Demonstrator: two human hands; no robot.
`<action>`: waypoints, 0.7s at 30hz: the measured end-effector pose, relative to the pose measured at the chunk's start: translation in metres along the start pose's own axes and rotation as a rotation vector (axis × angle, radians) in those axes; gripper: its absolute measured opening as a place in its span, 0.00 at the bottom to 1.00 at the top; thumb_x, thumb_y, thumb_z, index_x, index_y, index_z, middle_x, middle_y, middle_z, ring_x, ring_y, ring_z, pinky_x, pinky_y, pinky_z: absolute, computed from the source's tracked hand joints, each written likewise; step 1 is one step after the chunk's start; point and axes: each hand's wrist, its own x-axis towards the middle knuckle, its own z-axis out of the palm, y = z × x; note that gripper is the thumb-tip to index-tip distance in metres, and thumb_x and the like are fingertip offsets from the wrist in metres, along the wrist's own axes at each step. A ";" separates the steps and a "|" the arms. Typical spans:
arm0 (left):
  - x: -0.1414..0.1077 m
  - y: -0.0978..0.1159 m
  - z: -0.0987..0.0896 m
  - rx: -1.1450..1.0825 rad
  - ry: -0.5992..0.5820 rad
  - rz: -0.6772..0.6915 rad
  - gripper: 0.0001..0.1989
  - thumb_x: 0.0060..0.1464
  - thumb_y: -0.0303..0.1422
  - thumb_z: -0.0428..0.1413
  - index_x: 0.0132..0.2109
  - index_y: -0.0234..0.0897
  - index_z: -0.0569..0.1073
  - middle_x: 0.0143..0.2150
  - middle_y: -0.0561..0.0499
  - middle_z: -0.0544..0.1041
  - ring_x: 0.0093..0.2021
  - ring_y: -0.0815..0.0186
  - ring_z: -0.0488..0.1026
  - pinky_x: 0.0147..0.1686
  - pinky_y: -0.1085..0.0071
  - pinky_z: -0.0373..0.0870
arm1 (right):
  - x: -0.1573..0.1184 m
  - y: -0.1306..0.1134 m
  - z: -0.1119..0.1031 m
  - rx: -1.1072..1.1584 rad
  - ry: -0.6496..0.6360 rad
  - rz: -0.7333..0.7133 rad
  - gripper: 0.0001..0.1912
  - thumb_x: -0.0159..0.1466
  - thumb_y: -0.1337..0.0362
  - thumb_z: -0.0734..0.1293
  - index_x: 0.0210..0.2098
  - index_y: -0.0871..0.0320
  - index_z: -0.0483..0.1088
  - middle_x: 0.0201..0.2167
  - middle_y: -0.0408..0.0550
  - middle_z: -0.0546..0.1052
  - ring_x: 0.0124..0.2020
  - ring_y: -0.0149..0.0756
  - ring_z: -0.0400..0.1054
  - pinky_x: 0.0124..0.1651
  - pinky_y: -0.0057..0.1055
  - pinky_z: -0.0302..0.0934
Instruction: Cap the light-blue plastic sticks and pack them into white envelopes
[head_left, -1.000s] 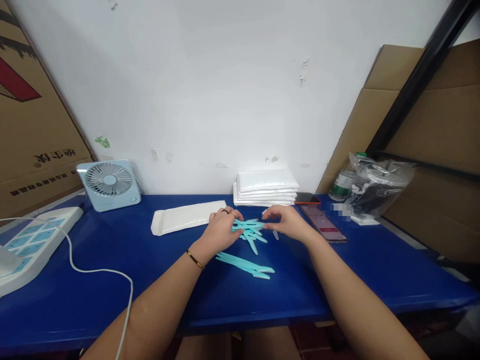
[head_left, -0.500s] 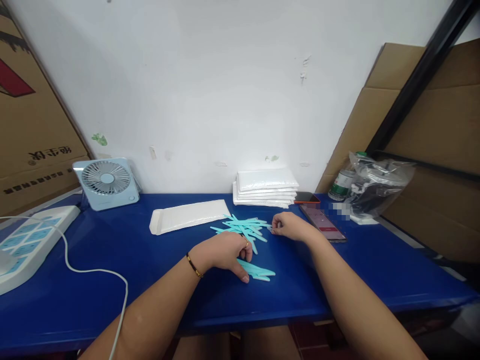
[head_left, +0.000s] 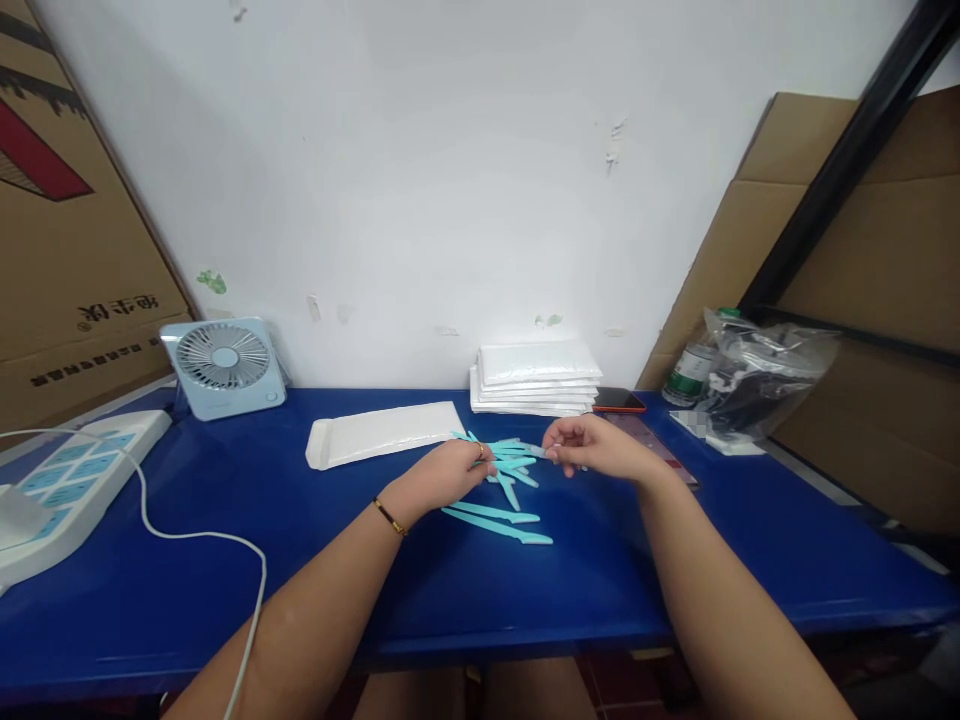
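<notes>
Several teal eyebrow razors [head_left: 508, 490] lie in a loose, crossed pile near the middle of the blue table [head_left: 570, 590]. My left hand [head_left: 454, 472] reaches in from the left, its thumb and fingers closed on a razor [head_left: 517, 463] at the pile; its fingers hide part of the heap. Two more razors [head_left: 499, 522] lie side by side, nearer the front edge, below that hand. At the pile's right side my right hand [head_left: 596, 448] pinches a small translucent piece [head_left: 537, 451], whose exact kind I cannot make out.
A white bubble mailer [head_left: 382, 432] lies flat behind the pile, with a stack of similar mailers [head_left: 536, 375] against the wall. Phones [head_left: 619, 399] rest right of the stack. A fan [head_left: 225, 365], a power strip [head_left: 90, 490] and its white cable [head_left: 202, 540] occupy the left.
My left hand has moved up from the front razors to the pile, leaving two razors apart on the table. My right hand stays at the pile's right side, its fingers slightly shifted.
</notes>
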 end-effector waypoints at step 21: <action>0.005 -0.011 0.002 -0.002 0.063 -0.082 0.17 0.58 0.43 0.44 0.37 0.38 0.73 0.35 0.50 0.75 0.33 0.65 0.69 0.31 0.73 0.61 | 0.009 0.009 0.009 0.093 0.179 -0.066 0.12 0.47 0.60 0.73 0.27 0.61 0.73 0.27 0.47 0.77 0.30 0.36 0.72 0.37 0.32 0.67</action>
